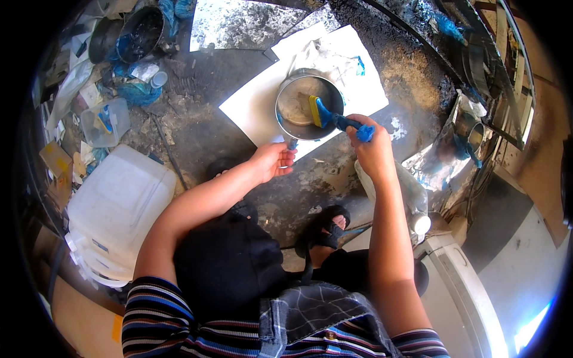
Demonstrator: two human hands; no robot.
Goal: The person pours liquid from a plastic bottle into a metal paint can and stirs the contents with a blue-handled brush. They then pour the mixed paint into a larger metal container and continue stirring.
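Note:
A round metal pot (280, 119) with a pale brownish inside stands on white sheets of paper (250, 110) on the floor in front of me. My left hand (274, 161) is closed, with curled fingers at the short, blue-stained handle (293, 144) on the pot's near side. Between the fingers of my right hand (370, 149) is the blue handle of a paintbrush (325, 113). The brush's yellow bristles hang inside the pot, pointing left. Whether they touch its bottom, I cannot tell.
A large whitish plastic jerrycan (119, 203) lies at left, below a clear plastic tub (105, 122). Dark, stained buckets (140, 36) stand far left. Near my right forearm is a pale bottle (412, 197) with a white cap. Paint-spotted sheets (245, 24) lie behind the pot.

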